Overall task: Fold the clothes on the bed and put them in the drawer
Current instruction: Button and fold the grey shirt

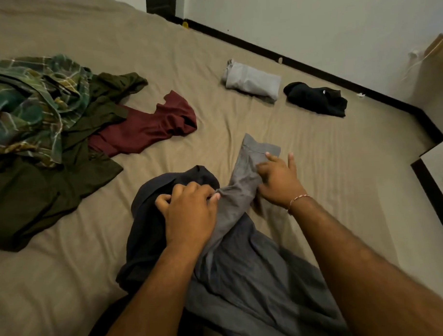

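- Near the bed's [161, 44] front edge, left hand [189, 214] clenches grey garment [244, 280], covering part of the dark garment [147, 220].
- Right hand [278, 181], fingers half-extended, presses its sleeve [252, 154]; grip underneath hidden.
- Garment's lower edge is cut off.

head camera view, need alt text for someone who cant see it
Two bare hands work a grey garment on a tan bed: the left hand grips it beside dark navy cloth, the right hand presses its cuff end flat. Unfolded plaid, olive and maroon clothes lie left; folded light grey and black pieces lie beyond.
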`<state>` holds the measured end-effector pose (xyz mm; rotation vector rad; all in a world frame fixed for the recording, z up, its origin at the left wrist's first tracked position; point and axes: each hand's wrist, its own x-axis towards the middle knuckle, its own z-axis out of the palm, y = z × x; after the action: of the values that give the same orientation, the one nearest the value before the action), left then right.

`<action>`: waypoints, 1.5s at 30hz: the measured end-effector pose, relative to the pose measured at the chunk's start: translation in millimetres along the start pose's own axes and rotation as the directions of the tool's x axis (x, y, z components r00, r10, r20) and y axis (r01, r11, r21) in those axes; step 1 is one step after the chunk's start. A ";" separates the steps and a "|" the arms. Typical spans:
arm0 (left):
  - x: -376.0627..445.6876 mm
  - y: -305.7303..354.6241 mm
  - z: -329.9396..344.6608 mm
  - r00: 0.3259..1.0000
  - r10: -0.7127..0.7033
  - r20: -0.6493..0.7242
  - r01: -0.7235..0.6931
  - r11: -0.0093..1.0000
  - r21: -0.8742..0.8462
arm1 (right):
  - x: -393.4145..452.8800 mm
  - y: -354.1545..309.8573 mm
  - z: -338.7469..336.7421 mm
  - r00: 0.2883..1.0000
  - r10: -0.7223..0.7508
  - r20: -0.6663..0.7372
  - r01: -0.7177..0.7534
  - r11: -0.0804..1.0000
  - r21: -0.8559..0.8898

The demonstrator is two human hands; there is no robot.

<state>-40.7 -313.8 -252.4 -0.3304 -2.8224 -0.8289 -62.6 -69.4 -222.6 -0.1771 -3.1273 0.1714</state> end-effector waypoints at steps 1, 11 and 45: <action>2.7 0.3 -0.9 0.999 0.009 -0.037 -0.010 0.999 -0.037 | -5.9 -2.3 -11.2 0.997 0.038 -0.074 -0.024 0.982 0.188; 4.8 9.7 -41.6 0.982 0.165 -0.095 -0.184 0.695 -0.696 | -155.6 38.3 -150.1 0.896 0.168 0.411 -0.204 0.978 0.046; -227.3 192.8 51.5 0.529 0.700 0.479 -0.662 0.694 -0.282 | -388.0 156.3 -2.8 0.591 0.656 0.469 -0.569 -0.073 0.819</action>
<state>221.9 -164.0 -250.1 -1.8369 -2.6796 -0.6915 340.5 41.4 -236.3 -1.4889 -1.8936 1.8660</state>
